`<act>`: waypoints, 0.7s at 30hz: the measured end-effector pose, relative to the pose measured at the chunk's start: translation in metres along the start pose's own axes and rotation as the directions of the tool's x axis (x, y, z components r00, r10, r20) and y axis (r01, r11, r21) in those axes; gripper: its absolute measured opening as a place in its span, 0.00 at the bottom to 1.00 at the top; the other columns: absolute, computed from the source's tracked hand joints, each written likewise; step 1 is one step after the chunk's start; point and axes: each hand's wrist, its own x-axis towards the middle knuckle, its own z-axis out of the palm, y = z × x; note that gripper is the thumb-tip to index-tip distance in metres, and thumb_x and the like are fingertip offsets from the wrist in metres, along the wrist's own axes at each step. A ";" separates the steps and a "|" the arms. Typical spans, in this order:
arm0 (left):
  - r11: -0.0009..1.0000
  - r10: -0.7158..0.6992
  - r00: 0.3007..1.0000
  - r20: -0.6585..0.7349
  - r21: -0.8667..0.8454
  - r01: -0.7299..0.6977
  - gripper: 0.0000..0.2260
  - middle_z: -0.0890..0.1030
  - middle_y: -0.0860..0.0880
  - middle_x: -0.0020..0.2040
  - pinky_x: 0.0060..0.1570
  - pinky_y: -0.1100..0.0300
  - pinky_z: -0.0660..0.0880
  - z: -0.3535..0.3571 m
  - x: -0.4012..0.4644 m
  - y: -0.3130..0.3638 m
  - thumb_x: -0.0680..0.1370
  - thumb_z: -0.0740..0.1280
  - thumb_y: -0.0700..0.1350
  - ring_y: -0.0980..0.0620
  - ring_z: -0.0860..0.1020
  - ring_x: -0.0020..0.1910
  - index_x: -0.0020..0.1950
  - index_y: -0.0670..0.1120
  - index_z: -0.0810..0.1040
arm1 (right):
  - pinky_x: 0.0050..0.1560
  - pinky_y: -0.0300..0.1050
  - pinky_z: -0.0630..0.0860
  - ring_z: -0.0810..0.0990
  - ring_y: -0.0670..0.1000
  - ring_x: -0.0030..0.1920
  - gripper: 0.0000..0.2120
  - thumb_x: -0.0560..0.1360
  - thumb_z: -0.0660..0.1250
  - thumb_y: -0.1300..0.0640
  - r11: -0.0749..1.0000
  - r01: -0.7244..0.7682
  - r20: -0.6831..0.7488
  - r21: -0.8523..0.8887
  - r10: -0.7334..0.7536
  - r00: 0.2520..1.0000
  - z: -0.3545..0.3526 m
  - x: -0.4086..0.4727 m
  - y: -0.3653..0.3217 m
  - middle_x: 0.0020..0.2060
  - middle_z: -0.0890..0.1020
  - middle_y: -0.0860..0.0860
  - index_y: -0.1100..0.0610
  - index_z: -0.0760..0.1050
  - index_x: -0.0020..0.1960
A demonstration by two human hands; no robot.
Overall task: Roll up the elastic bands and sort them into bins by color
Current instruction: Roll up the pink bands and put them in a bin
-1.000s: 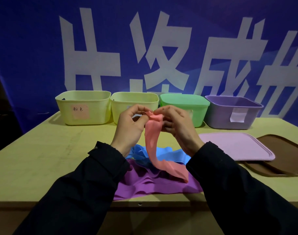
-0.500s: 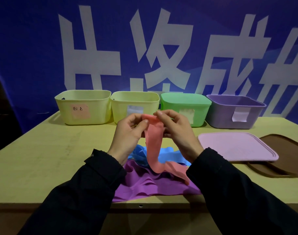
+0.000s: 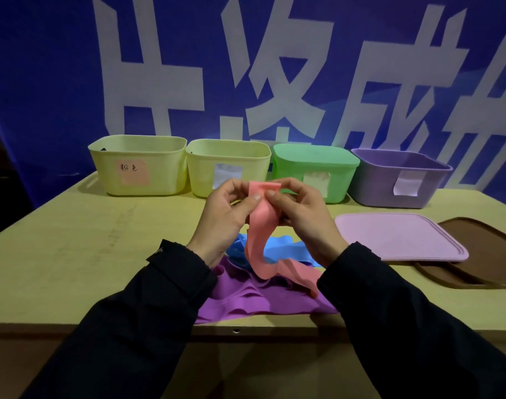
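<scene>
At the centre of the frame the left hand and the right hand each pinch the folded top end of the pink band, every grip closed on it between thumb and fingertips, while the rest of the band hangs down and trails onto the purple band and the blue band lying on the surface. Along the back stand 4 bins: the left yellow bin with a pink label, the second yellow bin, the lidded green bin and the purple bin, with a pink lid and a brown lid lying at the right
</scene>
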 end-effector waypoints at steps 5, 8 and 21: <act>0.995 -0.069 0.998 -0.009 -0.078 0.068 0.08 0.83 0.45 0.48 0.44 0.57 0.79 0.000 0.001 0.002 0.80 0.66 0.34 0.51 0.82 0.45 0.54 0.46 0.80 | 0.37 0.45 0.77 0.76 0.51 0.35 0.11 0.80 0.63 0.68 1.000 0.015 0.010 0.018 -0.015 1.000 0.002 0.000 0.003 0.35 0.79 0.56 0.54 0.79 0.48; 0.994 -0.064 0.998 0.012 -0.084 0.065 0.12 0.81 0.44 0.49 0.43 0.60 0.78 -0.001 0.000 0.005 0.80 0.65 0.32 0.51 0.81 0.46 0.49 0.48 0.82 | 0.38 0.47 0.76 0.73 0.54 0.38 0.14 0.79 0.61 0.69 0.998 -0.002 0.022 0.061 0.001 1.000 0.003 0.002 0.006 0.37 0.77 0.60 0.53 0.79 0.48; 0.992 -0.085 0.996 0.016 -0.096 0.086 0.07 0.86 0.44 0.43 0.44 0.58 0.79 -0.007 -0.004 0.008 0.81 0.64 0.36 0.51 0.84 0.43 0.48 0.40 0.81 | 0.38 0.40 0.79 0.83 0.49 0.37 0.11 0.80 0.68 0.58 0.999 0.024 -0.025 0.025 -0.024 0.999 0.003 0.003 0.009 0.36 0.85 0.52 0.68 0.82 0.49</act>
